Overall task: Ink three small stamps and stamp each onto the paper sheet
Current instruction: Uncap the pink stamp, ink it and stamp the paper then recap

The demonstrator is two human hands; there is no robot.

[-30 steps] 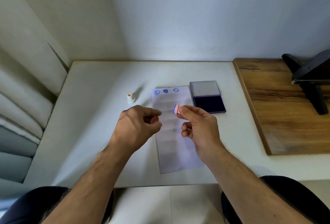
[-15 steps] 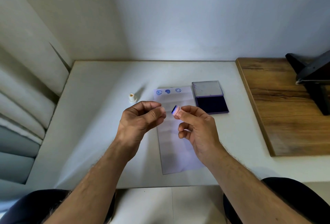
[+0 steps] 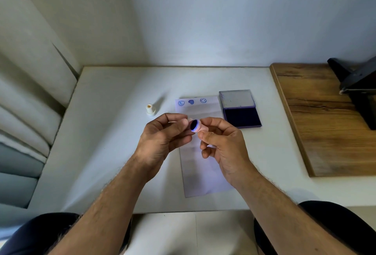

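A small pink stamp (image 3: 197, 126) is being held in the air above the paper sheet (image 3: 200, 153), its round, dark-inked face turning toward the camera. The right hand (image 3: 222, 149) is pinching it between thumb and forefinger, with the other fingers curling loosely underneath. The left hand (image 3: 162, 140) is sitting just beside it, fingers curled and fingertips meeting right at the stamp's inked end; a pale bit is showing between those fingertips, but whether that hand is actually gripping anything I cannot tell.

The paper is lying lengthwise on the white table (image 3: 114, 153), and three blue prints (image 3: 191, 102) are showing in a row along its far edge. An open ink pad (image 3: 240, 109) is resting just beside the sheet's far right corner, its dark pad nearer the person and its lid lying flat behind. A white stamp (image 3: 150, 109) is standing upright on the table, to the left of the sheet and apart from it. A wooden board (image 3: 329, 124) is lying on the right side of the table, with a black stand (image 3: 358, 90) sitting on it.
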